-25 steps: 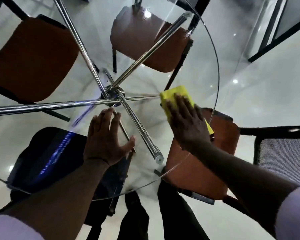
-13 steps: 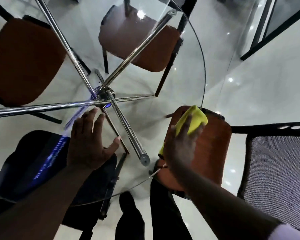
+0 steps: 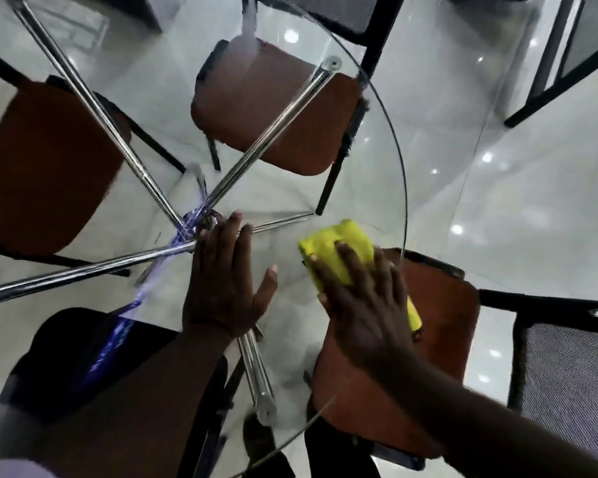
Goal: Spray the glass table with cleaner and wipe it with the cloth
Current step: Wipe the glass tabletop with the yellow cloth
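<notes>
The round glass table [image 3: 370,188] fills the view, with chrome legs [image 3: 118,132] crossing under its middle. A folded yellow cloth [image 3: 335,250] lies flat on the glass near the right rim. My right hand [image 3: 363,305] presses down on the cloth with fingers spread over it. My left hand [image 3: 225,284] rests flat on the glass beside the chrome hub, fingers apart and holding nothing. No spray bottle is in view.
Orange-seated chairs show through the glass at the far side [image 3: 277,112], the left [image 3: 38,163] and under my right hand [image 3: 439,326]. A black mesh chair [image 3: 567,367] stands at the right. A dark chair [image 3: 80,353] sits lower left. The floor is glossy white tile.
My right hand has slid the cloth from the table's right rim back inward and laid it flat. My left hand has stayed planted near the hub while the view shifted.
</notes>
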{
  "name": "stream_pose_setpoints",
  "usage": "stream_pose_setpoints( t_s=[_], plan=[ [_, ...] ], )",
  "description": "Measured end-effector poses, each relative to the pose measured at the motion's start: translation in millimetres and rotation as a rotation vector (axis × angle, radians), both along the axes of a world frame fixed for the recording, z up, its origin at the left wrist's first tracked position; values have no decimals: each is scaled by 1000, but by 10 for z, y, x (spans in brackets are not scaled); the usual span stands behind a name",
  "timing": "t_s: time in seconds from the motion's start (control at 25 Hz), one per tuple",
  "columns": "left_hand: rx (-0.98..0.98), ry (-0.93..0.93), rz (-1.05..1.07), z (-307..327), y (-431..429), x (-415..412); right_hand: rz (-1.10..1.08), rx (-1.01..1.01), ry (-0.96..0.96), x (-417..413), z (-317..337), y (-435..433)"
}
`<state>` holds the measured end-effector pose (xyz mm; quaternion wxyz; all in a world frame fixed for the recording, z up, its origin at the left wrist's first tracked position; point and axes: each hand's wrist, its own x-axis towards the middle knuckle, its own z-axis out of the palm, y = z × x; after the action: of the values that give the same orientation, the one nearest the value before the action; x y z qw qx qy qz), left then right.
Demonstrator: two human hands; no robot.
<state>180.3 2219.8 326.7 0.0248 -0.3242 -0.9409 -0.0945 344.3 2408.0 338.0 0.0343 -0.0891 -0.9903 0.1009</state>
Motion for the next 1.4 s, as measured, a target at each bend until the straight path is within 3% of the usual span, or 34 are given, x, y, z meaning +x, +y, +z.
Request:
stream_pose_setpoints(
  t_s=[0.08,0.12,0.2,0.28,0.32,0.4,0.48,0.52,0.56,0.68,0.72,0.76,0.8,0.88,0.92,0.96,1.0,1.08,1.16,1.32,1.4],
  plan=[
    [-28,-53,-28,-28,8,-54,252,108,35,-648,-79,863],
    [-40,-68,-39,-43,20,-73,244,180,68,-1023,-180,1299],
    [-35,-70,-48,-46,16,-85,-10,197,68,-1624,-176,1707],
    [-24,-66,-65,-28,0,-80,-227,119,84,-1683,-197,1348],
    [-35,-70,-68,-18,2,-84,-141,94,100,-1551,-190,1031],
    [-68,-82,-40,7,26,-83,336,49,36,-1253,-100,597],
    [-53,-85,-32,10,42,-77,617,160,72,-1449,-59,752],
    [-42,-82,-41,5,38,-77,562,235,98,-1754,-81,930],
    [-35,-79,-48,-3,34,-79,348,233,93,-2096,-104,1109],
    [-16,-71,-53,-17,14,-83,-471,-53,49,-2559,-12,1214],
    [-17,-76,-52,-7,16,-76,-583,-103,75,-2466,-4,1000],
    [-19,-82,-49,11,19,-78,-516,-88,116,-2295,44,734],
    [-24,-86,-50,25,27,-76,-274,-32,121,-2049,46,496],
    [-34,-87,-56,33,25,-75,394,37,-19,-1793,-25,547],
    [-37,-80,-54,21,22,-88,573,85,-27,-1957,-23,795],
    [-41,-78,-52,8,15,-91,556,130,4,-2162,-14,1040],
    [-39,-79,-51,0,15,-79,352,119,17,-2366,4,1266],
    [-30,-73,-40,-10,15,-68,-259,-55,13,-2587,24,1640],
    [-30,-71,-48,9,13,-61,-652,-478,0,-2282,80,1719],
    [-52,-94,-27,26,38,-53,-814,-891,147,-1106,324,1144],
    [-42,-89,-27,19,48,-46,-758,-905,141,-1229,220,1225]
  ],
)
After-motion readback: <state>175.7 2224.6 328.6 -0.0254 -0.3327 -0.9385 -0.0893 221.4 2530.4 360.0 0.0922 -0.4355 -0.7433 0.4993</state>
